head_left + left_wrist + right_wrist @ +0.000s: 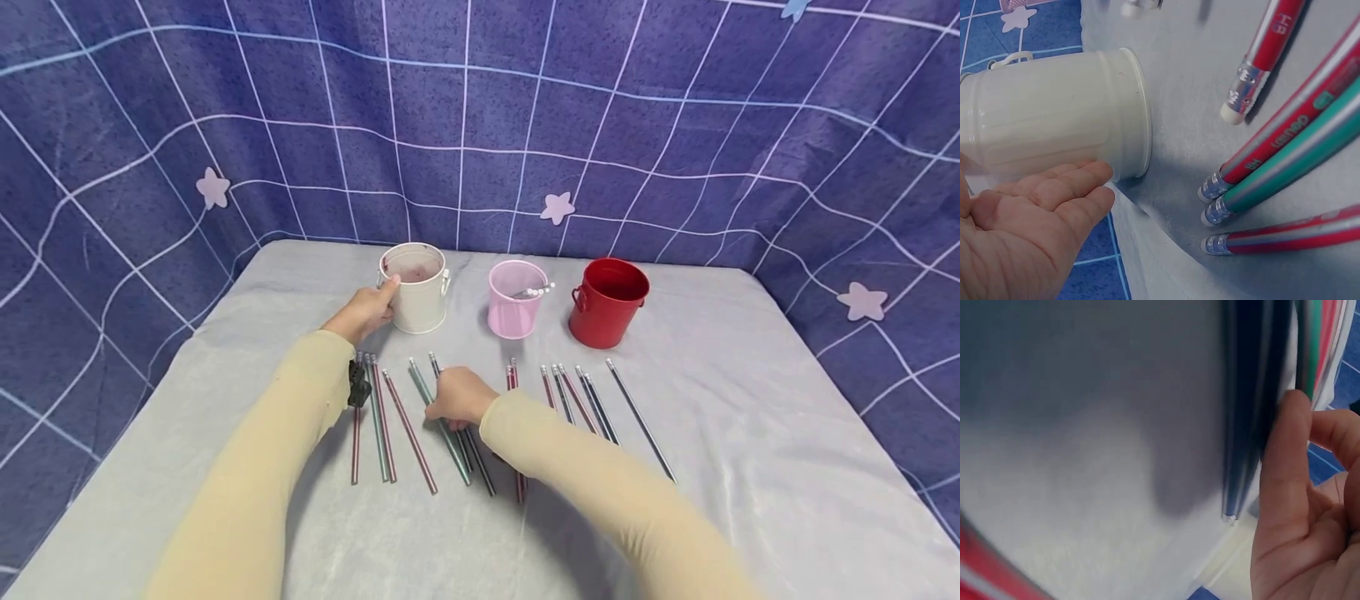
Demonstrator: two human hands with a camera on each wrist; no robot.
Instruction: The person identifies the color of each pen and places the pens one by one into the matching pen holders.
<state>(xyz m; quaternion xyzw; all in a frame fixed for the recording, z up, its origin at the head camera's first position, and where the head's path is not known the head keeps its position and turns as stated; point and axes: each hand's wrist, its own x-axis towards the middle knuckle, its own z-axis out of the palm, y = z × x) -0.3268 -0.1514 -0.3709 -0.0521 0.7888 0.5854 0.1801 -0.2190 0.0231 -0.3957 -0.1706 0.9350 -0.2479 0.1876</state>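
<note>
The left hand (367,310) rests against the left side of a white bucket (420,304), thumb near its rim; in the left wrist view its fingers (1079,194) lie fairly straight along the bucket's side. Over the middle pencils, the right hand (459,396) is lowered to the cloth. Its thumb and a finger pinch at a green pencil (454,457), partly hidden by the hand. Dark blue pencils (1247,406) lie just beside those fingers. Left of them are red pencils (411,433) and another green pencil (377,429).
A pink bucket (512,312) with several white-ended pencils (534,292) leaning in it stands mid-back. To its right is a red bucket (600,321). More red and dark pencils (641,421) lie on the grey-white cloth (750,400). A blue curtain (480,108) hangs behind.
</note>
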